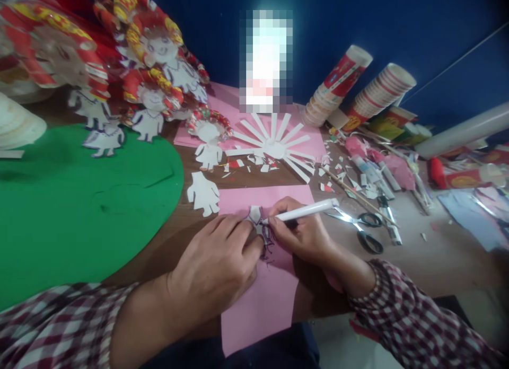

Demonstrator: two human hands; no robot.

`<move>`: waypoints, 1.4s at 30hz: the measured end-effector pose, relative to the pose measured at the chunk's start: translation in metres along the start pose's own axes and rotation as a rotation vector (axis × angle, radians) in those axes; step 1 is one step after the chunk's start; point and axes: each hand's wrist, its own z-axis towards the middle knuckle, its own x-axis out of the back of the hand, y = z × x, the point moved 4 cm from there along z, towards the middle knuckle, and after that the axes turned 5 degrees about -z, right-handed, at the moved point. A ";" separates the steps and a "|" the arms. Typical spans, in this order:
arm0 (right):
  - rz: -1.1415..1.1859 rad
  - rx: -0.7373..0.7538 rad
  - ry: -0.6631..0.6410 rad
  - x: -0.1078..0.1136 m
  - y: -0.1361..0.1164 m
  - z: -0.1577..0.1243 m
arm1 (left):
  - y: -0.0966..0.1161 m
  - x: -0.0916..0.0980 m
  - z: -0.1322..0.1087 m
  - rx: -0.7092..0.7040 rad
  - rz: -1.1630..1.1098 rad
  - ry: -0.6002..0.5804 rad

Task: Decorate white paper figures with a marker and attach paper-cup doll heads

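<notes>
In my right hand [304, 231] is a white marker pen [306, 211], pinched between thumb and fingers. Its tip is at a small white paper cutout figure [255, 215] with dark purple lines along its edges. My left hand [222, 257], fingers bent and close together, presses this cutout against a pink sheet of paper [260, 316] and hides part of it. Dark stray strokes mark the sheet beside the figure. Just beyond my left fingers, a plain white cutout figure [203, 194] lies on the table, its lower edge near the pink sheet.
A big green board [79, 199] covers the left side. Behind it stand figures with red-and-yellow rings [153, 90]. White strips fan out [274, 146] at the back. On the right are scissors [360, 226], a black-capped pen [389, 220], paper scraps and stacked paper cups [379, 96].
</notes>
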 end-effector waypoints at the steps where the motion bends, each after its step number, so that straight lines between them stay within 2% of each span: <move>1: -0.004 0.001 -0.004 -0.001 0.001 0.000 | 0.000 0.000 0.000 0.001 0.001 0.002; 10: -0.004 0.001 0.003 -0.001 0.003 -0.003 | 0.000 0.001 -0.001 0.004 -0.013 0.004; 17: -0.104 0.132 0.012 0.000 -0.001 -0.003 | 0.001 0.001 0.000 0.009 -0.007 -0.005; 33: -0.112 0.082 -0.021 -0.004 0.003 -0.003 | 0.002 0.002 -0.001 -0.004 -0.013 0.023; 42: -0.160 0.083 0.126 0.013 -0.007 -0.003 | 0.006 0.000 -0.005 0.001 0.014 0.090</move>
